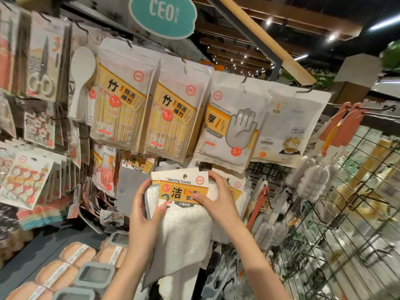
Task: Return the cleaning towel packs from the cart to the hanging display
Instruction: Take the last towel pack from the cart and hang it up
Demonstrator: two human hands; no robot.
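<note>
Both hands have a grip on the towel pack (184,189): left hand (147,204) curled round its left edge, right hand (216,191) pinching its card header from the right. It is held up against the display (255,169), below the chopstick packs (171,113).

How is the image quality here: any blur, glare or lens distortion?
Head view: strong wide-angle bending at the edges; the scissors pack and wire rack are smeared; ceiling lights flare; the cleaning towel pack, held in both hands, reads sharply.
</note>
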